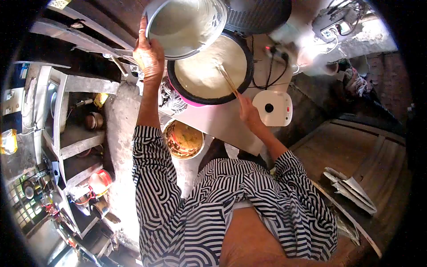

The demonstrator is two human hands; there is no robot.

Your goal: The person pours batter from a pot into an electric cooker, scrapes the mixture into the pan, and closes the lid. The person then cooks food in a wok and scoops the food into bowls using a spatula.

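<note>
A metal bowl [178,29], coated inside with pale batter, is tilted over the upper left edge of a round black pan [178,86]. My left hand [150,55] grips the bowl's left rim. Creamy batter [209,75] fills much of the pan. In my right hand [249,111] are thin wooden chopsticks [228,81], their far ends down in the batter. The pan's ridged dark lid [260,15] stands raised behind it.
A white induction cooker [272,108] lies right of the pan on the table [222,124]. Black cables [271,71] run behind it. Below the table's left edge is a container of food scraps [183,139]. Shelves [84,120] line the left side.
</note>
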